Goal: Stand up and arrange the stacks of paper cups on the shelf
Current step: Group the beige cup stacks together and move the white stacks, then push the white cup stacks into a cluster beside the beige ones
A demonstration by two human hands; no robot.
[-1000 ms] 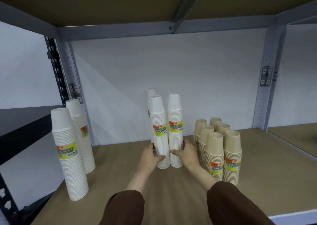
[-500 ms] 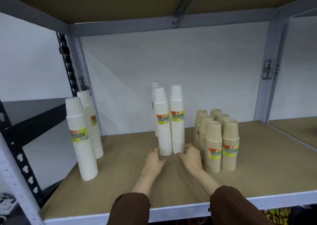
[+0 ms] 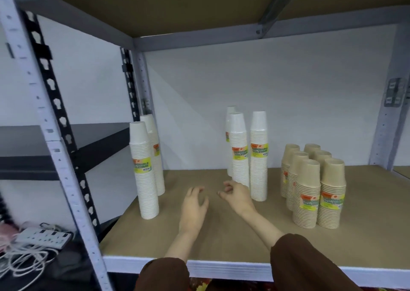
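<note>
Brown shelf board [image 3: 221, 235], left hand [image 3: 193, 206] and right hand [image 3: 238, 195] hovering palm-down, fingers loosely curled, grip empty

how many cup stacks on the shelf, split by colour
white cup stacks: 5, with 2 at the left and 3 in the middle
brown cup stacks: 6, grouped at the right in two rows
total: 11, all standing upright
</note>
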